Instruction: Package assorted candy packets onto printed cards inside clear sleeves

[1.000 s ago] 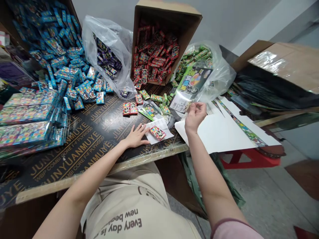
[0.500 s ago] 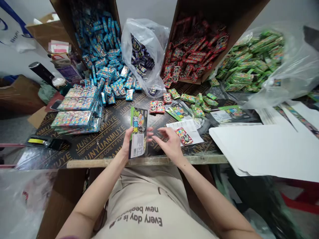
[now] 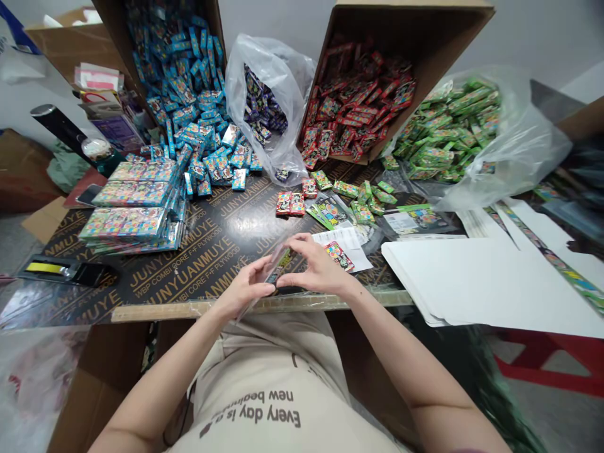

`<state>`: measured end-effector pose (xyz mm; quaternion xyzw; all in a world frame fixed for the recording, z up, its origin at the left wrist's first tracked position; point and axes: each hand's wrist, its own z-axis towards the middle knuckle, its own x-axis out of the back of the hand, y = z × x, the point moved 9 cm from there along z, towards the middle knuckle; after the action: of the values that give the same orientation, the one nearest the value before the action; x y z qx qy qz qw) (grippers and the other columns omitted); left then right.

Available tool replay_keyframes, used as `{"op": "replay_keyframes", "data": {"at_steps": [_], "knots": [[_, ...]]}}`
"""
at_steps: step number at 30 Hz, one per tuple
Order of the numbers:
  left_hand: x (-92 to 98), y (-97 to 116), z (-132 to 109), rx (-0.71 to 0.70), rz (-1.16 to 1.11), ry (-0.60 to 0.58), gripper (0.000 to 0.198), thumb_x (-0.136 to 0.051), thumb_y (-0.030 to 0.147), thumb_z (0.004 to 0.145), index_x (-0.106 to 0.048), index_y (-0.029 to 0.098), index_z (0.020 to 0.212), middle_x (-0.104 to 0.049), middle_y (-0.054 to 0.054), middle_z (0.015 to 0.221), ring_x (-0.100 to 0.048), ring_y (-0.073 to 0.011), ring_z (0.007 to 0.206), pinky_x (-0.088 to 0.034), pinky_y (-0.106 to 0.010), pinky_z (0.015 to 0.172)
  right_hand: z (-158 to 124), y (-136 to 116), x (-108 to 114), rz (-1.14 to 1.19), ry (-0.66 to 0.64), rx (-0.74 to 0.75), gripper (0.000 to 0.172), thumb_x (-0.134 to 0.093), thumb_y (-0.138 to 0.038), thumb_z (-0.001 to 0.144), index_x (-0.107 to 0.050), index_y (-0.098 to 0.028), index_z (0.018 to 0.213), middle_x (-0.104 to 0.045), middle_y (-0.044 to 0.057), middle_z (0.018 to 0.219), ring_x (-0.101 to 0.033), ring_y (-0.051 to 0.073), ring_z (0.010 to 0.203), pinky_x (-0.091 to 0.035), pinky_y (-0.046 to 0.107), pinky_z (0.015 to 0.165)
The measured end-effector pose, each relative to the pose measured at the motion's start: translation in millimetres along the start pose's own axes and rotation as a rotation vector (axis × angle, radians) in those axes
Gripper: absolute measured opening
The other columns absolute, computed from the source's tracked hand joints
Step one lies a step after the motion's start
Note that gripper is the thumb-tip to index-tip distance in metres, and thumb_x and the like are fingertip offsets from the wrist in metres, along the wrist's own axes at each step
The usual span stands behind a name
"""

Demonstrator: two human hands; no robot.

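Holding a shiny foil packet (image 3: 280, 265)

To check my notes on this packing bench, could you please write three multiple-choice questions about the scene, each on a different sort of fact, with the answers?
1. Where is the open cardboard box of red packets relative to the clear plastic bag of purple packets?
A. Left of it
B. Right of it
C. Inside it

2. What colour are the packets in the clear plastic bag at the right?
A. Blue
B. Purple
C. Green

3. How are the left hand and right hand placed?
A. Both hold a small clear-wrapped item
B. Both lie flat on the bench
C. Both are inside a box

Answers:
1. B, since the box stands to the bag's right.
2. C, since green packets fill it.
3. A, since both hands meet around the item.
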<state>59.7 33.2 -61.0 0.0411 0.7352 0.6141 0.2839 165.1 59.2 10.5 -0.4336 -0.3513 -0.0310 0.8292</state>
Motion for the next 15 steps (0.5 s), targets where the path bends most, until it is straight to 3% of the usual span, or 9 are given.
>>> {"op": "replay_keyframes", "data": {"at_steps": [3,4,6,8,10,14,15], "knots": [[4.4,-7,-4,0.039,0.043,0.015,0.051,-0.073,0.039,0.072,-0.067,0.017,0.117,-0.069,-0.008,0.118,-0.06,-0.0283,0.113,-0.041,-0.037,0.101,-3,10,-5,0.056,-0.051,-0.113,0.077,-0.083,-0.047,0.064,-0.055,-0.025,0.132,-0.065,0.008,0.115,-0.055,0.022,0.095,-0.049,0.037,0.083],[6.1,-8,-6,0.044,0.058,0.02,0.048,-0.071,0.04,0.074,-0.068,0.016,0.115,-0.071,-0.008,0.114,-0.062,-0.0275,0.109,-0.042,-0.037,0.099,-3,13,-5,0.09,-0.04,-0.139,0.081,-0.083,-0.046,0.064,-0.051,-0.027,0.136,-0.065,0.007,0.115,-0.056,0.022,0.093,-0.05,0.038,0.083],[13.7,-11,-9,0.061,0.085,0.073,0.045,-0.068,0.045,0.076,-0.071,0.014,0.108,-0.073,-0.009,0.105,-0.065,-0.0266,0.1,-0.046,-0.035,0.092,-3,20,4,0.16,0.104,-0.188,0.073,-0.082,-0.044,0.066,-0.055,-0.028,0.133,-0.066,0.005,0.109,-0.058,0.021,0.092,-0.049,0.04,0.089],[26.1,-13,-14,0.107,0.102,0.183,0.046,-0.064,0.051,0.077,-0.073,0.011,0.099,-0.075,-0.009,0.094,-0.067,-0.0259,0.089,-0.049,-0.033,0.082,-9,34,20,0.251,0.366,-0.255,0.061,-0.08,-0.043,0.069,-0.061,-0.029,0.125,-0.066,0.005,0.11,-0.059,0.021,0.1,-0.046,0.042,0.097],[36.2,-13,-18,0.153,0.118,0.281,0.049,-0.059,0.055,0.079,-0.074,0.01,0.092,-0.074,-0.009,0.085,-0.067,-0.0248,0.081,-0.049,-0.032,0.073,-16,52,18,0.414,0.505,-0.353,0.056,-0.078,-0.045,0.07,-0.062,-0.028,0.121,-0.065,0.005,0.116,-0.059,0.022,0.108,-0.046,0.042,0.098],[34.8,-2,-16,0.103,0.127,0.276,0.05,-0.062,0.056,0.076,-0.072,0.011,0.094,-0.073,-0.008,0.082,-0.065,-0.0219,0.075,-0.048,-0.03,0.069,-15,67,-30,0.738,0.307,-0.481,0.066,-0.079,-0.052,0.064,-0.059,-0.025,0.121,-0.067,0.008,0.114,-0.064,0.023,0.101,-0.053,0.041,0.088],[31.6,1,-14,0.08,0.121,0.246,0.051,-0.065,0.055,0.073,-0.072,0.011,0.097,-0.073,-0.008,0.087,-0.065,-0.0225,0.078,-0.048,-0.03,0.071,-16,66,-31,0.725,0.331,-0.474,0.066,-0.081,-0.052,0.063,-0.059,-0.025,0.12,-0.066,0.008,0.114,-0.064,0.022,0.099,-0.053,0.04,0.086]]}}
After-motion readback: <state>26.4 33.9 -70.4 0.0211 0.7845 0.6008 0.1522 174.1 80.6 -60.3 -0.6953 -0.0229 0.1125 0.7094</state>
